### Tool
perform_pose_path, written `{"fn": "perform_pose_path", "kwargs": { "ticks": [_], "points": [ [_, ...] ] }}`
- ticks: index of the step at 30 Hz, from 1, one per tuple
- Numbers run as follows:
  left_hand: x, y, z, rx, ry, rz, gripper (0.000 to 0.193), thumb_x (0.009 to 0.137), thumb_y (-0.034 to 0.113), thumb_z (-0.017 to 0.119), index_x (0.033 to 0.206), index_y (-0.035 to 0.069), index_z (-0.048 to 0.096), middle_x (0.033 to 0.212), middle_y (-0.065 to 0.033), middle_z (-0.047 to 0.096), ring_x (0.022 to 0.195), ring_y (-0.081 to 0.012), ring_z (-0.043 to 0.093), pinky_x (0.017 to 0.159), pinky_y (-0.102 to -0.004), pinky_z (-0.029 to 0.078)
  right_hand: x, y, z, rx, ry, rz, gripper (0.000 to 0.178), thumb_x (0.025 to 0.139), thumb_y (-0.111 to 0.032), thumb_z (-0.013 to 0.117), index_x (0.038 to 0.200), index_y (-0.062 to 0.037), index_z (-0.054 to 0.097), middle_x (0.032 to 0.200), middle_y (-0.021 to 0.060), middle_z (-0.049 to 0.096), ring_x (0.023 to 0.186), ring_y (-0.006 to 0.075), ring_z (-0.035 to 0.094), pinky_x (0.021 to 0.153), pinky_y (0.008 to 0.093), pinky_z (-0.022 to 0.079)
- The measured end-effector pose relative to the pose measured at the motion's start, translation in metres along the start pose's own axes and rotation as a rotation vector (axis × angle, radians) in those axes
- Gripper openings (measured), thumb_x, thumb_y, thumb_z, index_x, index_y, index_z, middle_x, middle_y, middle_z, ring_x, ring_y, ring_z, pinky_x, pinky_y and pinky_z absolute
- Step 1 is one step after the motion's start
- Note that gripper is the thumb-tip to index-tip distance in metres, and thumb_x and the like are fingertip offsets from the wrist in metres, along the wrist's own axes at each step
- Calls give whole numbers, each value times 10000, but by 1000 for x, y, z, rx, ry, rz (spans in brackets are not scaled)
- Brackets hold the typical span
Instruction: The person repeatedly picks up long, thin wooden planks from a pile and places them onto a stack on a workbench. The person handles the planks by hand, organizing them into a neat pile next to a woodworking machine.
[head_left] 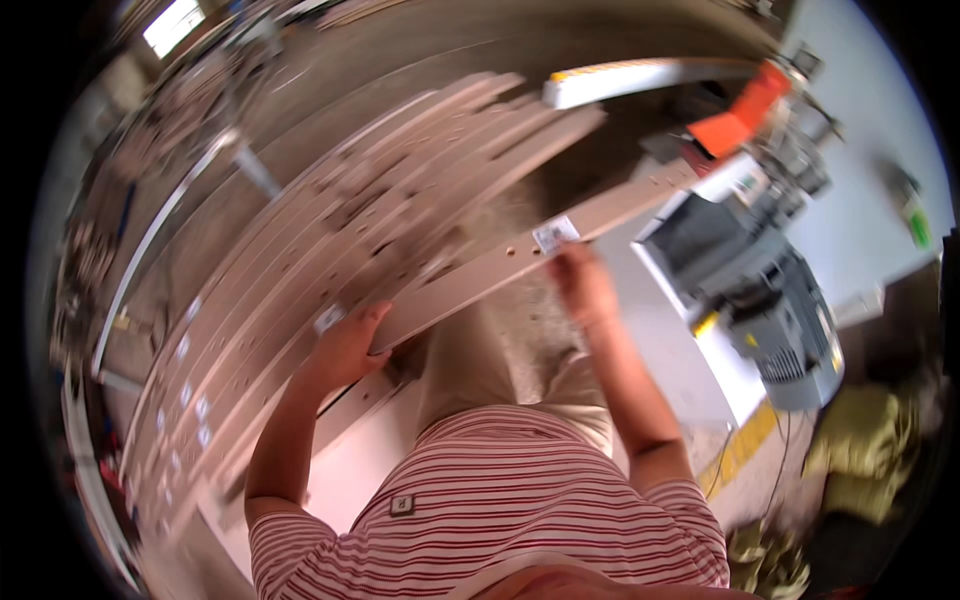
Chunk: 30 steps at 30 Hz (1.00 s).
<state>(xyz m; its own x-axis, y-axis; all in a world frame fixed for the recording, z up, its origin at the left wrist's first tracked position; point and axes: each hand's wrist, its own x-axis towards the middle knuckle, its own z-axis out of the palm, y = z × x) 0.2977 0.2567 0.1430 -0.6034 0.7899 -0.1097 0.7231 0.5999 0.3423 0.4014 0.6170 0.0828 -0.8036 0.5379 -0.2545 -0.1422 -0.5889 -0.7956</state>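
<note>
Both hands, left hand (350, 345) and right hand (583, 285), hold a long board (520, 255).

- A stack of long boards (300, 260) is crowding the left side.
- A grey machine (760, 290) is blocking the right.
- Pale floor (660, 350) between them is lying open.

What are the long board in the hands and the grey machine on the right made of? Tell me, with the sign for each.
The long pale-brown board held by the left hand and right hand looks like a laminated wood-based panel: smooth matt face, drilled holes, white label. The boxy grey machine looks like painted metal: flat, hard-edged housings. Blur leaves both uncertain.
</note>
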Motion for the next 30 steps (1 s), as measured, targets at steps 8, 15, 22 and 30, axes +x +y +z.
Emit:
{"fn": "perform_pose_path", "kwargs": {
  "ticks": [8,15,22,30],
  "points": [
    [-229,-188,-36,146,150,-588,654,643,70,711,1268,54,518,1132,-196,590,1084,-380,549,964,-423,441,13,40,109,174,-553,374,237,895,-153,607,1083,-13,569,1090,151,625,1013,263,614,982,390,486],
    [-234,-211,13,239,401,-755,948,740,453,753,1493,184,243,1539,-151,234,1404,-390,227,1115,-556,190,8,82,113,-142,-649,550,314,945,-188,546,1193,3,532,1111,158,641,1057,268,622,937,378,498],
    [-131,-174,42,486,685,-650,664,863,512,595,1402,170,410,1390,-74,450,1300,-299,380,1083,-545,203,-2,71,33,-387,-442,541,249,929,-196,565,1102,-18,580,989,115,677,907,213,668,811,318,526],
    [-167,-164,55,533,723,-619,521,893,479,561,1305,164,506,1229,-54,536,1154,-268,462,1048,-522,242,-6,77,-24,-404,-250,459,198,929,-187,545,1054,-38,585,907,71,671,798,153,651,737,269,513]
  ]
}}
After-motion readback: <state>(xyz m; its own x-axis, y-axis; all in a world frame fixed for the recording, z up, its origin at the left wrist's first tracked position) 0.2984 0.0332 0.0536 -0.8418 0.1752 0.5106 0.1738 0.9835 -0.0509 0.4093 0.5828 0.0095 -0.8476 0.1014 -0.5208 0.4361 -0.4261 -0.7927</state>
